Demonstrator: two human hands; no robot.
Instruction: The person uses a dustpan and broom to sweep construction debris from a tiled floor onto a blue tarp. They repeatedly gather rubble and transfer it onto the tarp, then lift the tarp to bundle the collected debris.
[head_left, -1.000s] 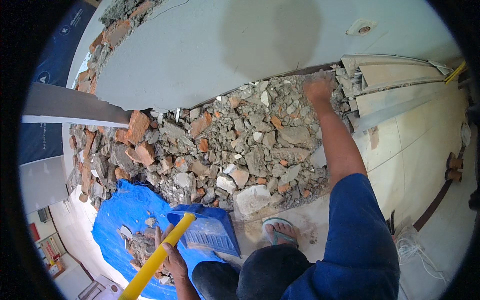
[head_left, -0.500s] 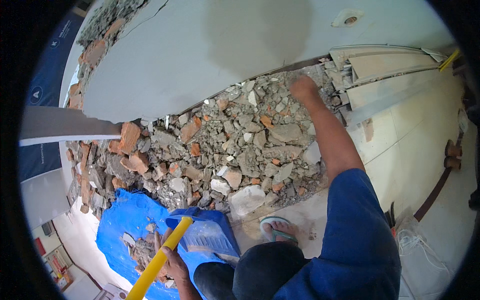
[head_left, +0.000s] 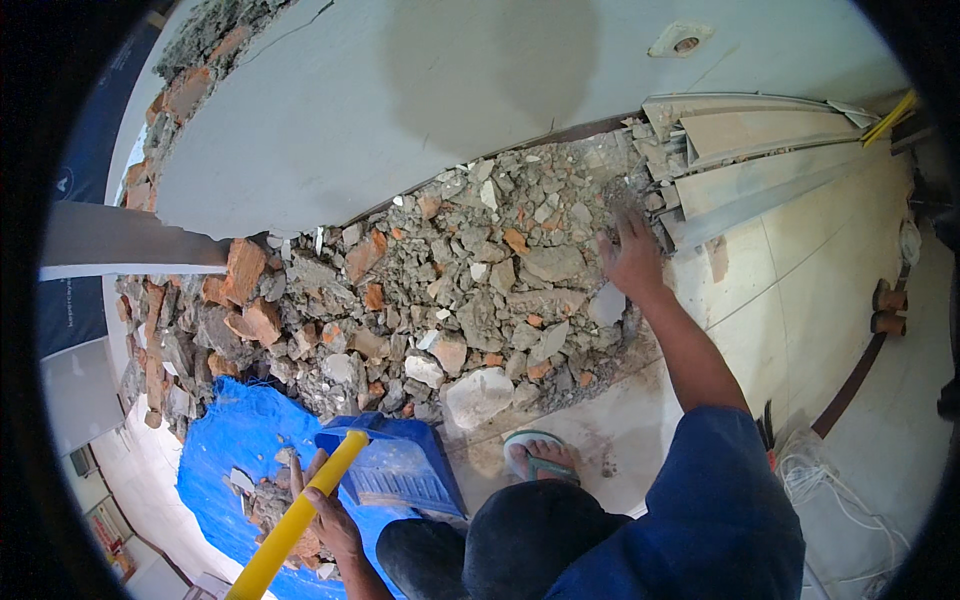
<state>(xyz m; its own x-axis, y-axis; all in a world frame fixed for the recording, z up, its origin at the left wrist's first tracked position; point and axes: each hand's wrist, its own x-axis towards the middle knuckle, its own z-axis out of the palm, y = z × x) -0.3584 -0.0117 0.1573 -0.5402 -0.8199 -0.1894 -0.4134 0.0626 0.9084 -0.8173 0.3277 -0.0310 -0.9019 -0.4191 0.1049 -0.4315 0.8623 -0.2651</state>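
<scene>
A heap of broken rubble (head_left: 490,300), made up of grey mortar chunks, orange brick bits and pale plaster, lies along the foot of the wall. My right hand (head_left: 633,258) is at the heap's right end, palm down, fingers spread over the fine debris, holding nothing that I can see. Down at the left, my left hand (head_left: 335,525) wraps round the yellow handle (head_left: 298,518) of a blue dustpan (head_left: 408,468). The pan looks bare inside apart from dust. It rests at the edge of a blue tarp (head_left: 222,428), where a smaller rubble pile (head_left: 268,503) sits.
Long pale panels (head_left: 770,135) are stacked at the far right against the white wall (head_left: 300,150). A grey beam end (head_left: 130,240) juts in from the left. My sandalled foot (head_left: 540,456) stands before the heap. White cable (head_left: 830,490) lies coiled at right.
My right hand has drawn back from the heap's far edge toward me, its fingers going from bunched to spread. My left hand keeps its hold on the dustpan handle. The view has shifted slightly.
</scene>
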